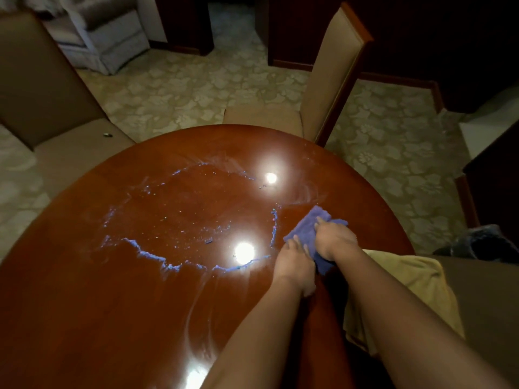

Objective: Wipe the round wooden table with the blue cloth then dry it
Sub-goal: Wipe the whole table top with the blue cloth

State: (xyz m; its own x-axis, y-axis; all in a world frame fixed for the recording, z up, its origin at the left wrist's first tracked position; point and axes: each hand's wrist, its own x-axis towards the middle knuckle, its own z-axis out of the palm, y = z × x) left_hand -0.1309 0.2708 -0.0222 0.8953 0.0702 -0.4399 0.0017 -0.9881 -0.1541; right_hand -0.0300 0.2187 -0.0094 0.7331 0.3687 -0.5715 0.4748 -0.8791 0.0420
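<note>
The round wooden table [112, 290] fills the lower half of the head view, glossy, with a wide wet patch [191, 214] edged in bluish foam at its middle. A blue cloth [303, 231] lies bunched on the table's right side. My right hand [335, 240] presses down on the cloth, fingers curled over it. My left hand [295, 265] sits just beside it and holds the cloth's near left edge. Part of the cloth is hidden under both hands.
A tan upholstered chair [334, 66] stands at the table's far side. A yellow towel [415, 282] lies on a seat at the right, close to the table edge. A brown sofa [42, 80] is at far left, a dark bag [483, 242] at right, patterned carpet around.
</note>
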